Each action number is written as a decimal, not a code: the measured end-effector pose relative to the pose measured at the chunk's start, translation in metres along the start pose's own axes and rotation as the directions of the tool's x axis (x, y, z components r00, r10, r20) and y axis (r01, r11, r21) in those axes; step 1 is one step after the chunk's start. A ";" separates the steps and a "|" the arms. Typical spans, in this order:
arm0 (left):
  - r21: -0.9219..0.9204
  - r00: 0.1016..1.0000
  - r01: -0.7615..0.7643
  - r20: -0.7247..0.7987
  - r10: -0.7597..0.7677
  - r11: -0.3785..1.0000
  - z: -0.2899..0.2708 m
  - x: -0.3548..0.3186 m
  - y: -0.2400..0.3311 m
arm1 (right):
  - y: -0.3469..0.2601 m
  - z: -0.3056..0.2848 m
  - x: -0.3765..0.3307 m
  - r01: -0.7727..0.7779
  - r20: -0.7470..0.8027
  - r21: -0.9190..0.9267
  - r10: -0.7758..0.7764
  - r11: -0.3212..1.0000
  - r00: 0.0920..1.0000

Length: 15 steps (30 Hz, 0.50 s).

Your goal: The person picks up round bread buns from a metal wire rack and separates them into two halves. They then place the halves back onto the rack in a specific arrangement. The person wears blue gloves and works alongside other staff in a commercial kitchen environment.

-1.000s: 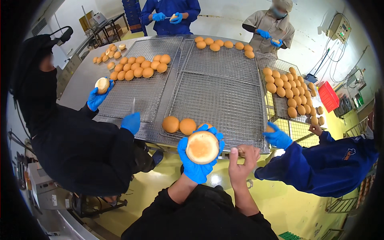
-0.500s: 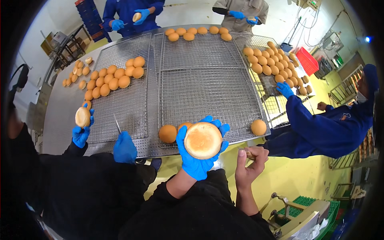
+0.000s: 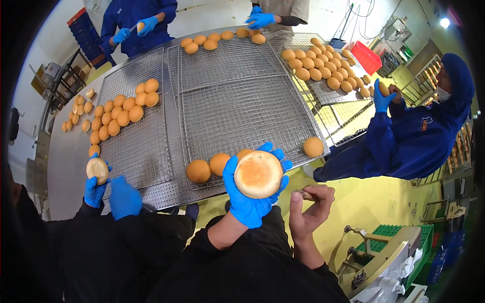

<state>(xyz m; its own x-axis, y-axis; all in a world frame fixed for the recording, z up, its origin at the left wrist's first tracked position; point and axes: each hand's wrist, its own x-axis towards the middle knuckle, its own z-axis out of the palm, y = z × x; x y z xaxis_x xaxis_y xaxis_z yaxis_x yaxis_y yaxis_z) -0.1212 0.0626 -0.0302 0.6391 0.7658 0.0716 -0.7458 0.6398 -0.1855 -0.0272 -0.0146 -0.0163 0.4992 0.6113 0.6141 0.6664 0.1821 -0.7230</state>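
Note:
A round bun [image 3: 258, 174], pale with a browned patch on its face, rests in my left hand [image 3: 247, 211]. That hand wears a blue glove, its fingers wrapped around the bun's edge. My bare right hand [image 3: 309, 214] is a little to the right, apart from the bun. Its fingers are curled on a small dark thing [image 3: 305, 194], mostly hidden. Just beyond my left hand, brown buns [image 3: 199, 171] sit along the near edge of a wire rack [image 3: 242, 116]. Another bun [image 3: 313, 147] lies at the rack's near right corner.
On my left, a co-worker's gloved hand [image 3: 94, 192] holds a bun, the other glove [image 3: 125, 197] beside it. A blue-clad person [image 3: 404, 136] stands right, two more across the metal table [image 3: 70, 166]. Buns [image 3: 323, 65] cover the right rack. A machine [image 3: 384, 257] stands lower right.
The view has shifted, so the table sits further left. My grip looks the same. The person at right has lifted a bun from the rack. The left co-worker's right glove has moved left toward their bun.

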 end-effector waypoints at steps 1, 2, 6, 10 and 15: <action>0.036 1.000 0.001 -0.015 0.000 0.999 0.000 0.001 -0.002 | -0.001 -0.002 -0.001 0.012 -0.012 0.007 -0.012 1.000 1.000; 0.072 1.000 0.002 -0.029 0.000 0.997 -0.001 0.002 -0.004 | 0.000 -0.005 -0.002 0.051 0.004 -0.036 -0.050 0.998 0.999; 0.239 0.990 -0.035 -0.123 0.067 0.970 -0.004 0.003 -0.015 | 0.002 -0.013 -0.003 0.134 0.095 -0.151 -0.120 0.979 0.988; 0.472 0.982 0.001 -0.167 0.088 0.882 -0.005 0.008 -0.026 | 0.040 -0.021 0.008 -0.123 -0.101 -0.182 0.105 0.976 0.989; 0.493 0.977 0.085 -0.212 0.025 0.866 -0.018 0.024 -0.041 | 0.034 -0.035 0.011 0.059 0.103 -0.245 -0.035 0.968 0.994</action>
<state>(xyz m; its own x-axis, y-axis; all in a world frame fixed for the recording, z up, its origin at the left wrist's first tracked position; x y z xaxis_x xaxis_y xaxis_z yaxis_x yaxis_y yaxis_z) -0.0716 0.0532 -0.0388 0.6454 0.7505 -0.1422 -0.6843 0.6508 0.3289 0.0204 -0.0289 -0.0234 0.4163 0.6803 0.6032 0.8099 0.0241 -0.5861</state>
